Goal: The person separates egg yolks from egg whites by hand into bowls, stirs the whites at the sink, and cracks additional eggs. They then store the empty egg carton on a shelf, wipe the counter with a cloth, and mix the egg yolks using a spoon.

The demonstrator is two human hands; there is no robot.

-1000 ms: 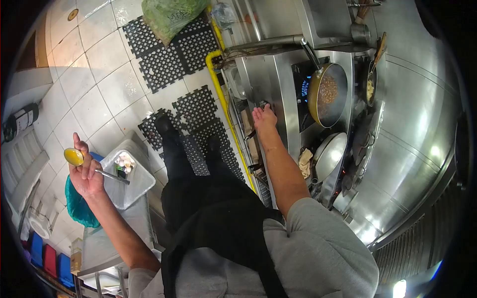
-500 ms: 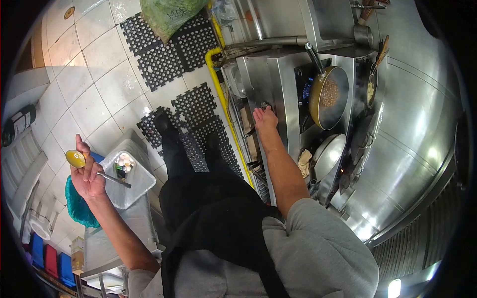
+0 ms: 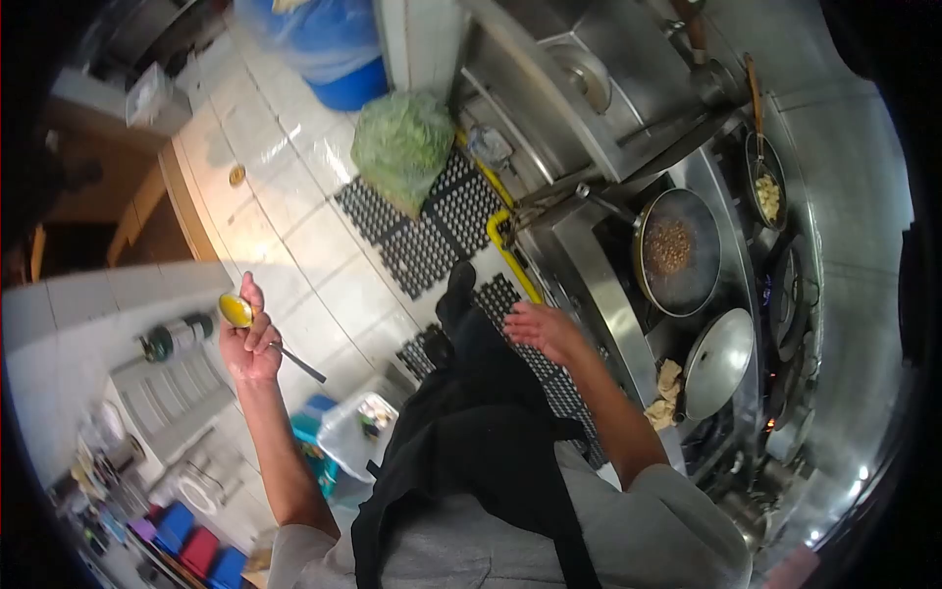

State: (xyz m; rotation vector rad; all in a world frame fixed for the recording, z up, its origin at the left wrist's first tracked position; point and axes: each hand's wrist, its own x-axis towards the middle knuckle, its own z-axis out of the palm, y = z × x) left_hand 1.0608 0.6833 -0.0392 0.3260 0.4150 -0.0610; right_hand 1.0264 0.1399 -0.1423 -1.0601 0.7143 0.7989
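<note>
My left hand (image 3: pixel 253 344) is closed around a metal spoon (image 3: pixel 298 363). Its bowl shows yellow above my fingers, and the handle sticks out below them. My right hand (image 3: pixel 546 332) holds nothing; its fingers are stretched out in front of the stove's front edge (image 3: pixel 618 319). Beyond it, a frying pan (image 3: pixel 675 251) with small brown pieces of food sits on the stove, its handle pointing to the upper left. A round metal lid (image 3: pixel 719 363) lies near the pan, beside a crumpled beige cloth (image 3: pixel 665 393).
Another pan (image 3: pixel 768 191) with pale chunks stands at the back of the stove. On the floor are black perforated mats (image 3: pixel 397 245), a bag of greens (image 3: pixel 400 147) and a blue bin (image 3: pixel 351 86). A plastic-lined container (image 3: pixel 355 442) stands by my left side. A yellow pipe (image 3: pixel 510 255) runs along the stove.
My view has turned, bringing the blue bin and a doorway into sight. My right hand has come away from the stove front. The spoon stays in my left hand.
</note>
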